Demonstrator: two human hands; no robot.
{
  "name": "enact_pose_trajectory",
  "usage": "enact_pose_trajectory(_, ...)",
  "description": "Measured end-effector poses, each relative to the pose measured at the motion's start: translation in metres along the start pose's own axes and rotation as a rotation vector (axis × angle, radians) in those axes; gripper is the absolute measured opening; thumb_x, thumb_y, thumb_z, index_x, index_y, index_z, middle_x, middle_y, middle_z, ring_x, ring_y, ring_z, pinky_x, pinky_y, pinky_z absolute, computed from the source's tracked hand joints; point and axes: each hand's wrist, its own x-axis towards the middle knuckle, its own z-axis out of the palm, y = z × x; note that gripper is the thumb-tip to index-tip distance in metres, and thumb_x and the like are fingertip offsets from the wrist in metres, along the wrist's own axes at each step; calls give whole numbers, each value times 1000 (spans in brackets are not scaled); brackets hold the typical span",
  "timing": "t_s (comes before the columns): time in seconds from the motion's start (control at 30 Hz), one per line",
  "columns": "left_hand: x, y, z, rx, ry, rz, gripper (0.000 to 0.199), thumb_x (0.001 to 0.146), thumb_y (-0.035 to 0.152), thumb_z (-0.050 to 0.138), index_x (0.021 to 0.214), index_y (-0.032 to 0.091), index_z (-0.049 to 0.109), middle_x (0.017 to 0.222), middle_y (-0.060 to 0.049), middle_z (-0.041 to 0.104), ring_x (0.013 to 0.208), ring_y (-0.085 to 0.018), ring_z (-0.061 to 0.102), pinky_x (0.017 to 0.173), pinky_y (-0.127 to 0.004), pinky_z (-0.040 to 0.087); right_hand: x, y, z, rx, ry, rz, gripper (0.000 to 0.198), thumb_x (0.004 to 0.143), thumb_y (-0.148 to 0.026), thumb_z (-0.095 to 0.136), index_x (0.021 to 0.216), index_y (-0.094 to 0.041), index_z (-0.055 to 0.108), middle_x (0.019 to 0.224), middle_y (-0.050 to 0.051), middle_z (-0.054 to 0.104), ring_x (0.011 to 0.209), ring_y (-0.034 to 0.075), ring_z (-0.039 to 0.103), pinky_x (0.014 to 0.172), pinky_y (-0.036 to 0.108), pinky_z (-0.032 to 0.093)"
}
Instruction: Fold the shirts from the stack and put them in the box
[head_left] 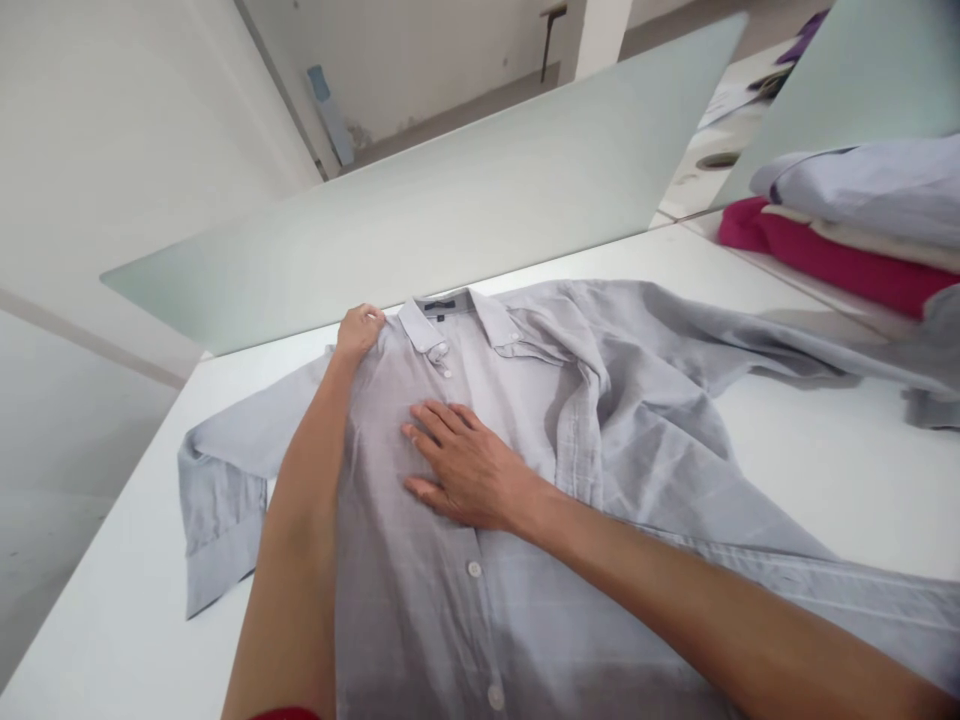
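Note:
A grey button-up shirt (405,480) lies spread on the white table, collar at the far end, its front placket and white buttons facing up. At the shirt's left shoulder seam, beside the collar, my left hand (361,330) has its fingers curled closed on the cloth; the fingertips are partly hidden. Flat on the upper chest, my right hand (469,470) presses the fabric with fingers stretched out and holds nothing. The right front panel lies turned back and rumpled. The left sleeve is bent, its cuff toward me, while the right sleeve stretches off to the right.
A frosted glass divider (450,210) stands along the table's (862,480) far edge. Folded clothes, including a crimson garment (840,255) and a pale one (877,190), are stacked at right. Beyond the divider, a water dispenser (330,115) stands by the wall.

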Motion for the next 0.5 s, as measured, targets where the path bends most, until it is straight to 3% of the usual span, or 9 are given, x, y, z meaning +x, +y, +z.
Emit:
enact_pose_trajectory(0.17,-7,10,-2,275,176,89,32,91,21,52,117,23,70,119,-10,71,110,-26,64,102,-40,45,1,1,1,16,25,-7,66,105,-53,52,152,-6,57,163,21,47,153,36,41,125,54,36)
enact_pose_trajectory(0.23,-10,15,-3,366,159,158,34,93,22,50,119,25,71,124,-10,70,117,-27,63,106,-43,43,2,0,0,19,33,1,66,105,-54,53,151,-7,57,161,21,49,153,36,41,126,53,35)
enact_pose_trajectory(0.37,-11,20,-5,502,8,210,40,94,27,47,125,22,72,129,-12,70,121,-29,62,102,-40,45,4,-1,-4,-16,66,-2,65,103,-58,55,145,-9,60,156,18,54,149,33,43,124,48,36)
enact_pose_trajectory(0.5,3,19,-3,544,-14,138,39,95,38,42,116,23,71,115,-7,72,108,-25,62,87,-32,44,6,3,-5,-92,96,-31,63,103,-64,53,138,-12,64,151,15,58,142,30,47,120,44,38)
